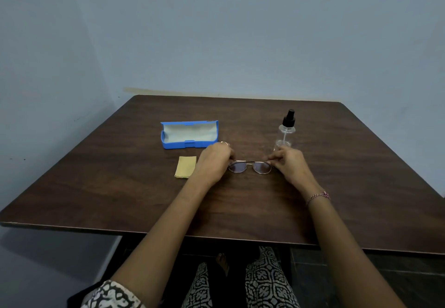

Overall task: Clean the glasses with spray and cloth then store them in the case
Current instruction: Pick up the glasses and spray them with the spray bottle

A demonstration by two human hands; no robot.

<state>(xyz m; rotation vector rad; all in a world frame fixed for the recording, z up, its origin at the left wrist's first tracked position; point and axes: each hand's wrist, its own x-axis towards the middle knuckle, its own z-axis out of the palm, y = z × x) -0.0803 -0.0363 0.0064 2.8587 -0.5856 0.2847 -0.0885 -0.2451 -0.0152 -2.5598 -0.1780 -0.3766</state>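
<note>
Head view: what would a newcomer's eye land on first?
At the middle of the dark table, the left hand and right hand each pinch one end of the glasses. Behind the left hand the bright blue case lies open, and the yellow cloth lies flat just left of that hand. A clear spray bottle with a black top stands upright right behind the right hand.

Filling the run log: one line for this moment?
left hand, right hand: pinch glasses ends | case: open | cloth: flat | spray bottle: upright
</note>
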